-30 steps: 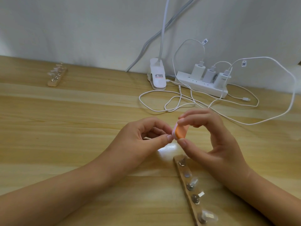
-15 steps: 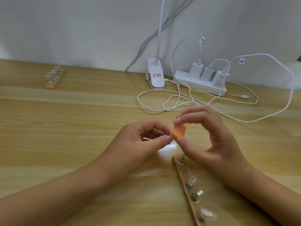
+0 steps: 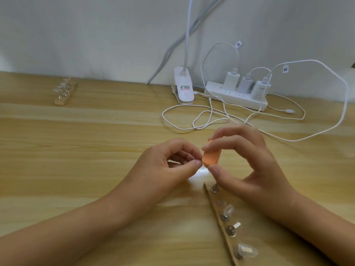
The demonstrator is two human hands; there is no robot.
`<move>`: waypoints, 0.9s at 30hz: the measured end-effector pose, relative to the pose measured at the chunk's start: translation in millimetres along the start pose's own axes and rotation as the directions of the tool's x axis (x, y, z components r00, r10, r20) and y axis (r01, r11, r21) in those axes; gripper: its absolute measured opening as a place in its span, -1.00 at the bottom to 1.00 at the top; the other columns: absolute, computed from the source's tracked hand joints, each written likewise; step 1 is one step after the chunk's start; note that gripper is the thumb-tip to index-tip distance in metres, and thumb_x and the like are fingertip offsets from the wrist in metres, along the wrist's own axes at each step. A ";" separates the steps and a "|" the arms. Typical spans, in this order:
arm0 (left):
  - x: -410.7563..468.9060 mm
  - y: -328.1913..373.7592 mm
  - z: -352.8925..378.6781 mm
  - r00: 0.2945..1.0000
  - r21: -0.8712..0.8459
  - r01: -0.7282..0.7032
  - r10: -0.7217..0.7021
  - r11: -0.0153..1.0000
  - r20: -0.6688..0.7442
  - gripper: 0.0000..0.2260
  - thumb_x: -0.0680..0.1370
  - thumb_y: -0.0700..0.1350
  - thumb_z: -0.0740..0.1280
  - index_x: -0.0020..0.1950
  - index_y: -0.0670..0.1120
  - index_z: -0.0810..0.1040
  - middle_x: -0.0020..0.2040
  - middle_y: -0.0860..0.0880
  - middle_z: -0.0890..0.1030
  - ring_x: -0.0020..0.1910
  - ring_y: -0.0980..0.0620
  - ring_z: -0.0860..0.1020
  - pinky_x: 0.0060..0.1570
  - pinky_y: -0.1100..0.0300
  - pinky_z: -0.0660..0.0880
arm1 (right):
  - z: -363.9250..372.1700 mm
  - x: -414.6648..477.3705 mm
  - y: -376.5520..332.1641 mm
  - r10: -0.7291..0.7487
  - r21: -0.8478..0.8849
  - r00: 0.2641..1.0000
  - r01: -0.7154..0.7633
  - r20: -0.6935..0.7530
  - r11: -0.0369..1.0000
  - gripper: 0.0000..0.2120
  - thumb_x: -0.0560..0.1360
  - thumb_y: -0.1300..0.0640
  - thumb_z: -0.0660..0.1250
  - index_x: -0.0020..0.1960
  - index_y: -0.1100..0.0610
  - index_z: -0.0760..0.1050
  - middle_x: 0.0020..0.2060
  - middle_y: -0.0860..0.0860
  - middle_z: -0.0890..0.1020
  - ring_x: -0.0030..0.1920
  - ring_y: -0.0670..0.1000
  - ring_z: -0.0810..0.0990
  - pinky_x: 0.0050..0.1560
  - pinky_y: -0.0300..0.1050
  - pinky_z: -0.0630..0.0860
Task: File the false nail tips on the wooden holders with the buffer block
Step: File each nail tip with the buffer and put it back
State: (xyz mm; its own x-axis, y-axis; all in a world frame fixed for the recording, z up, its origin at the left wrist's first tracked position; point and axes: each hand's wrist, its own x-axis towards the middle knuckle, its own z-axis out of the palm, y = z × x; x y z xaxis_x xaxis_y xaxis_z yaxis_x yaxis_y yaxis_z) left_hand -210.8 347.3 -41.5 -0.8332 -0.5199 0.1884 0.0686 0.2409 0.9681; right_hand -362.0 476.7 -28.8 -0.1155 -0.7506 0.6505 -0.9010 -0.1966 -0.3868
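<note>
Left hand (image 3: 163, 166): thumb and forefinger pinched narrow at their tips, other fingers curled under. What they pinch is too small to make out; judged to be one nail tip taken off its stud.

Right hand (image 3: 255, 169): forefinger above and thumb below grip the small orange foam buffer block (image 3: 211, 158), which touches the left pinch.

Change over the last second: a pale edge of the block showed, now only the broad orange face; block tilted and slid slightly against the pinch. Hands otherwise in place. Reads as a filing stroke under way.

Near right: long wooden holder strip (image 3: 215, 208) with metal studs, touching the right thumb at its far end. Two clear false nail tips (image 3: 229, 209) sit on it; other studs look bare.

Far left: second wooden holder (image 3: 64, 100), untouched.

Far right: white power strip (image 3: 230, 97), white clip lamp (image 3: 184, 91).
</note>
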 end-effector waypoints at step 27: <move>0.8 -1.3 -1.6 0.998 -0.136 0.059 -0.056 0.989 0.031 -0.96 0.38 -0.07 0.44 -0.22 0.06 0.63 -0.22 -0.03 0.70 -0.24 0.12 0.62 -0.16 0.31 0.52 | -2.1 8.7 2.6 0.211 0.169 0.976 -0.200 -0.047 0.965 -0.71 0.47 0.05 0.43 0.18 0.02 0.54 0.07 -0.04 0.59 0.18 0.01 0.54 0.26 0.03 0.41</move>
State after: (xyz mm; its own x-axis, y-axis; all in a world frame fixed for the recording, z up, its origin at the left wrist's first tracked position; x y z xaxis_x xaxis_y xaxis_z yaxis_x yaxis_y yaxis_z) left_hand -210.6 345.2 -42.3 -0.8521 -0.5073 0.1289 0.0929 0.0959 0.9911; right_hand -366.3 471.0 -22.8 -0.3221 -0.7450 0.5841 -0.7757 -0.1460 -0.6139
